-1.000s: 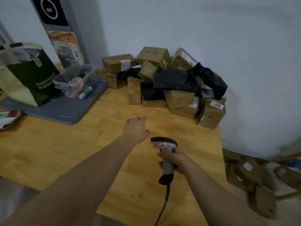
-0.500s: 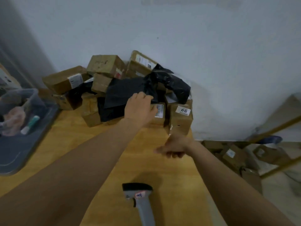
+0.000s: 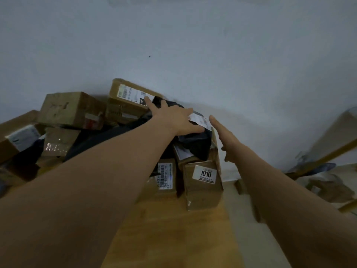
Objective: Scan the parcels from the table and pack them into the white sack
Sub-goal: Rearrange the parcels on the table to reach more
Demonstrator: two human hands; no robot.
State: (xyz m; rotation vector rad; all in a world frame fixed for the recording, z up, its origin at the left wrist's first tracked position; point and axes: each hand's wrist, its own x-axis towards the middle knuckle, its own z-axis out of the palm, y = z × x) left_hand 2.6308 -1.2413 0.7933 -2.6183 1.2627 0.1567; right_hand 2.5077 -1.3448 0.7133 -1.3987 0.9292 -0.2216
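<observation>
A heap of brown cardboard parcels and black plastic mailers lies against the wall at the back of the wooden table. My left hand rests spread flat on top of a black plastic parcel with a white label, fingers apart. To the right of that parcel my right hand is stretched out, open, close to it but apart. A box marked 1010 stands below both hands. A labelled box sits behind my left hand. The scanner and the white sack are out of view.
More brown boxes fill the left of the heap. The table's right edge runs just right of the 1010 box. Beyond it, on the floor at the right, lie cardboard pieces and a yellow frame.
My right hand has let go of the scanner, set down on the table, and reached up beside the heap. My left hand has moved from the table onto the black parcel. The view has swung right.
</observation>
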